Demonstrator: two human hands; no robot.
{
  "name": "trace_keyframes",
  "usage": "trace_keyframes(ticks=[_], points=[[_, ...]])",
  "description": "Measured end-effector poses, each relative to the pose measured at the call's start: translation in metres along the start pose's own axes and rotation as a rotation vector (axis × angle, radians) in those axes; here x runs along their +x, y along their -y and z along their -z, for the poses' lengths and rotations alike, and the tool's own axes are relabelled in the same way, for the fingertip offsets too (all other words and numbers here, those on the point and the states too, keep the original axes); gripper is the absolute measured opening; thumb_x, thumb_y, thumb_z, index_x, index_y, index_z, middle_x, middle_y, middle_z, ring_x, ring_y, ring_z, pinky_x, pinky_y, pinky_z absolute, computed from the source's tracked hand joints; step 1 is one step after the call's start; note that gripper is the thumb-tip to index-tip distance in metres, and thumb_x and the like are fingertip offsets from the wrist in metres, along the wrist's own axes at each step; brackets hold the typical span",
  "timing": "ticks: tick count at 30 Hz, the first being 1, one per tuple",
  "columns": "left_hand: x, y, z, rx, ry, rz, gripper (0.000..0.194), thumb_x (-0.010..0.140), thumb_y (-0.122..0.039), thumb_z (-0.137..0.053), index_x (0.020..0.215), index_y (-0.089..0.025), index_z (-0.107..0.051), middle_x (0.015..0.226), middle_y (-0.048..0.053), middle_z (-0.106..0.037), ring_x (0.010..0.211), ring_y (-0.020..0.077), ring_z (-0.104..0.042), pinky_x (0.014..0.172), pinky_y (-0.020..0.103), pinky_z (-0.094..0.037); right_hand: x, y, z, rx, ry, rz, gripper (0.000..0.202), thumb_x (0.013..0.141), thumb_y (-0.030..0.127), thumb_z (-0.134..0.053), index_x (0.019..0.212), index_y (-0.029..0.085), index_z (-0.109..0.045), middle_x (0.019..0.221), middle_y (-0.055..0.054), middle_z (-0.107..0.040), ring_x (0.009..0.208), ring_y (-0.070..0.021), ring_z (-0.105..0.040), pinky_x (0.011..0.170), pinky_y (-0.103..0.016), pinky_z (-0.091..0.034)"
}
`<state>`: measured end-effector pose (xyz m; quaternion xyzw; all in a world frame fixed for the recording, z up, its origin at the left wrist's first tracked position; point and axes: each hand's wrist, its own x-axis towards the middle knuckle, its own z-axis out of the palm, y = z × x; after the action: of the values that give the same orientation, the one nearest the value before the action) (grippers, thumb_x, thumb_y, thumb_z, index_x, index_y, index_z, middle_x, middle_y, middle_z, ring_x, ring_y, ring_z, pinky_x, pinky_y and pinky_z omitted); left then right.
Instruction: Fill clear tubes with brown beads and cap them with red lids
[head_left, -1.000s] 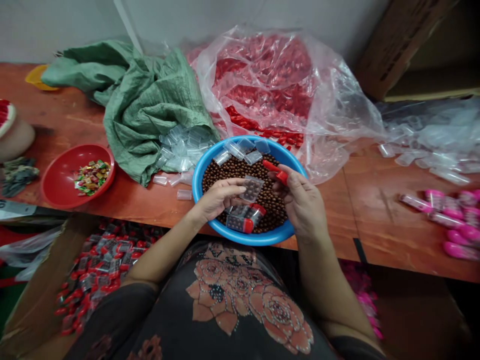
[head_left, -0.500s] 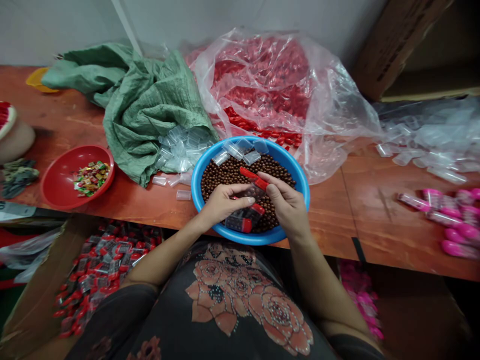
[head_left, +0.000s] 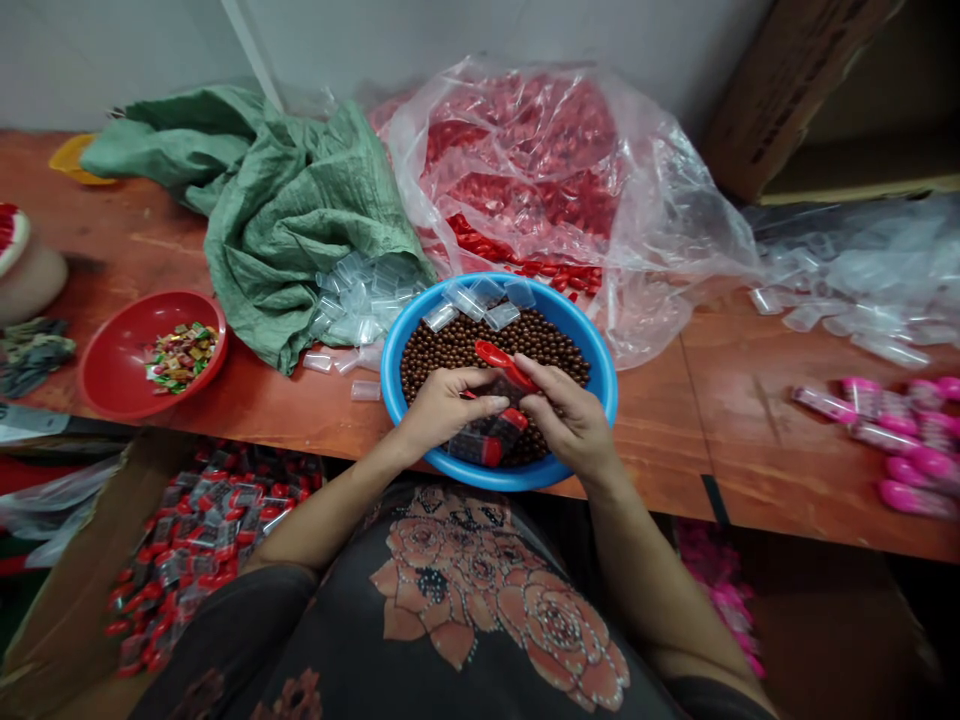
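Over a blue basin [head_left: 611, 385] of small brown balls [head_left: 442, 350], my left hand [head_left: 435, 408] is closed around a small clear plastic container [head_left: 502, 384], partly hidden by the fingers. My right hand [head_left: 576, 415] has its thumb and fingers on a red plastic cap [head_left: 496, 354] at the container's upper end. Whether the cap is fully seated cannot be seen. Below my hands, several filled containers with red ends [head_left: 480, 448] lie on the balls. Clear empty containers [head_left: 501, 314] rest at the basin's far side.
Behind the basin stands a clear bag of red caps [head_left: 525, 150]. Left of it are a green woven sack [head_left: 300, 220] and a red bowl [head_left: 105, 370] of wrapped pieces. Pink-capped tubes [head_left: 900, 430] lie at right. Below the table edge, a box [head_left: 67, 590] holds red-capped containers.
My right fingers have shifted on the red cap, and the cap has turned so its face shows more. My left hand stays in place around the container.
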<state>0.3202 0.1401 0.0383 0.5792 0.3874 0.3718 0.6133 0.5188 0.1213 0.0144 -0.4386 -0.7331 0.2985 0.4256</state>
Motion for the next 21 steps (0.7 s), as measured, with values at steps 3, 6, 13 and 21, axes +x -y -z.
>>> trace_keyframes(ticks=[3,6,13,21], points=[[0.000,-0.001,0.000,-0.005,0.010,-0.013,0.031,0.078,-0.030,-0.074,0.106,-0.018,-0.078,0.110,0.008,-0.077,0.102,0.0230,-0.071,0.096,0.037,-0.053,-0.001,-0.002,-0.003,0.011,-0.004,0.003,0.056,0.093,0.036,-0.062,0.147,0.038,-0.047,0.138,-0.001,-0.064,0.118,-0.0234,-0.065,0.100,-0.043,-0.054],[-0.001,-0.001,-0.001,0.004,-0.001,-0.012,0.029,0.077,-0.030,-0.075,0.104,-0.018,-0.079,0.109,0.007,-0.078,0.101,0.0227,-0.070,0.096,0.037,-0.052,0.001,0.000,-0.003,-0.013,0.004,0.055,0.050,0.098,0.029,-0.054,0.147,0.040,-0.046,0.136,-0.001,-0.065,0.118,-0.0209,-0.065,0.100,-0.041,-0.054],[-0.008,0.000,0.001,0.117,-0.034,-0.045,0.023,0.079,-0.029,-0.074,0.098,-0.017,-0.079,0.101,0.006,-0.078,0.097,0.0210,-0.069,0.094,0.035,-0.051,0.003,-0.001,-0.001,-0.177,0.063,0.234,0.053,0.097,0.021,-0.052,0.148,0.035,-0.046,0.134,-0.004,-0.067,0.119,-0.0230,-0.065,0.099,-0.045,-0.055],[-0.015,-0.004,0.001,0.291,-0.016,-0.155,0.022,0.086,-0.023,-0.068,0.106,-0.021,-0.078,0.111,0.006,-0.075,0.103,0.0206,-0.068,0.098,0.035,-0.050,-0.004,-0.010,-0.002,-0.170,0.052,0.273,0.053,0.093,0.015,-0.053,0.143,0.032,-0.053,0.134,-0.004,-0.067,0.118,-0.0234,-0.067,0.098,-0.045,-0.058]])
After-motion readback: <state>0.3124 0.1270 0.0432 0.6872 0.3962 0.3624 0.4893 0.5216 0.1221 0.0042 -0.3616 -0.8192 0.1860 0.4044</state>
